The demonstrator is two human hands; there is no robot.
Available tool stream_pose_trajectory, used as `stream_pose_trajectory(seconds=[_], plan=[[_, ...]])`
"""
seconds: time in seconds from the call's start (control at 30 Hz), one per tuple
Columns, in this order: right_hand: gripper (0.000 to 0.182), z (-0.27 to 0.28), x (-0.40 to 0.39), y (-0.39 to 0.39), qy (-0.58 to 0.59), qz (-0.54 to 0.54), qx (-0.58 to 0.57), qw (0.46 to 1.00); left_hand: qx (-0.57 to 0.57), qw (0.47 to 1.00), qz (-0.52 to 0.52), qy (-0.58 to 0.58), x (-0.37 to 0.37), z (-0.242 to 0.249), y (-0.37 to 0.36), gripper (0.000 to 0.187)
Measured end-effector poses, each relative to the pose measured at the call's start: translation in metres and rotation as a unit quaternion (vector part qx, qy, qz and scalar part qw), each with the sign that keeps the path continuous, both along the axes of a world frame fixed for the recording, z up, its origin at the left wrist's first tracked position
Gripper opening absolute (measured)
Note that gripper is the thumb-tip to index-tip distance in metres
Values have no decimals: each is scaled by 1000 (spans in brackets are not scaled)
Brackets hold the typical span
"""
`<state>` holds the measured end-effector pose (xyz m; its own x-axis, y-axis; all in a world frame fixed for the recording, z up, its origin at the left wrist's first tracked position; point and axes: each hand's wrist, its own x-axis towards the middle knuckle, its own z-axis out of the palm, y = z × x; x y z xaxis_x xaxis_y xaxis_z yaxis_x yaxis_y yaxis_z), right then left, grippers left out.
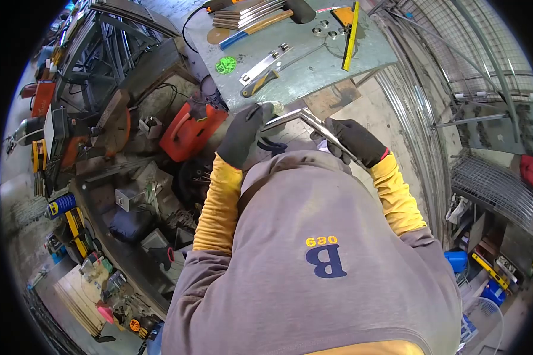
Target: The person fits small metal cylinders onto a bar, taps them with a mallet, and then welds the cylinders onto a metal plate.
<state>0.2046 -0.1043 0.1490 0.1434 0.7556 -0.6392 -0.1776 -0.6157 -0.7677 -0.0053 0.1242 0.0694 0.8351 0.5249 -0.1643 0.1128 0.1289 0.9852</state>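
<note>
Just in front of my chest, both gloved hands are on a shiny bent metal bar [307, 116], angled near its middle. My left hand [243, 135], in a dark glove, is closed round its left end. My right hand [356, 142] grips the longer right arm of the bar, which slopes down towards my body. Past the hands is a grey metal worktable [314, 80]. On its near part lie a flat metal strip with fittings [266, 63] and a tool with a yellow and black handle [259, 83].
A hammer [266, 26], a yellow ruler [351, 38], several small metal rings [332, 35] and a green disc [225, 65] are on the table. A red-orange machine [190, 131] stands at the left. Wire grating [497, 183] is at the right.
</note>
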Motion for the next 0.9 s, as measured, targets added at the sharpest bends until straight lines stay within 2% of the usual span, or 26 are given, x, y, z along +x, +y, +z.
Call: stream_pose_trajectory(seconds=[0.03,0.07,0.1,0.13,0.17,0.2,0.27,0.4,0.47,0.5,0.57,0.6,0.63,0.7,0.73,0.77,0.8,0.87,0.9], plan=[[56,-1,-2,0,32,-9,2,999,53,998,-19,-1,1,15,-2,30],[59,-2,-3,-2,63,-21,4,998,50,998,-22,-5,0,30,-4,30],[61,-6,-3,-6,98,-56,-25,993,92,992,-60,56,-2,43,-5,27],[54,5,-1,-6,135,-41,-24,990,133,979,-99,116,-4,51,-4,25],[55,9,-1,-6,135,-37,-24,990,176,973,-83,123,-2,53,1,21],[55,10,-1,-7,135,-33,-23,990,175,973,-88,120,-3,58,7,21],[56,7,2,-9,115,-21,-35,993,130,987,5,89,-7,69,24,21],[57,14,2,-8,83,6,-46,996,132,988,28,70,-15,50,56,23],[58,21,-4,-3,76,1,-28,997,178,970,-133,105,-17,53,57,34],[60,23,-7,-1,71,-2,-11,997,180,969,-132,106,-16,61,46,34],[55,10,-6,0,52,11,-29,998,381,889,-228,112,-2,87,5,51],[51,5,-4,1,31,22,-51,998,384,894,-187,136,1,80,-5,63],[47,6,-7,0,4,25,-38,999,411,889,-151,134,7,90,-13,64],[49,-3,-4,-9,65,11,-28,997,439,882,-111,133,14,90,-22,66],[51,-1,-4,-11,103,1,-31,994,444,877,-153,104,15,77,-23,56],[55,4,-4,-12,68,32,4,997,449,869,-194,75,16,66,-23,50],[58,15,-6,-8,40,26,-64,997,329,909,-230,109,19,69,-30,44],[59,15,-4,-24,30,35,-5,999,338,916,-187,105,19,58,-31,32],[57,14,-1,-33,6,35,18,999,498,838,-210,80,17,56,-16,26]])
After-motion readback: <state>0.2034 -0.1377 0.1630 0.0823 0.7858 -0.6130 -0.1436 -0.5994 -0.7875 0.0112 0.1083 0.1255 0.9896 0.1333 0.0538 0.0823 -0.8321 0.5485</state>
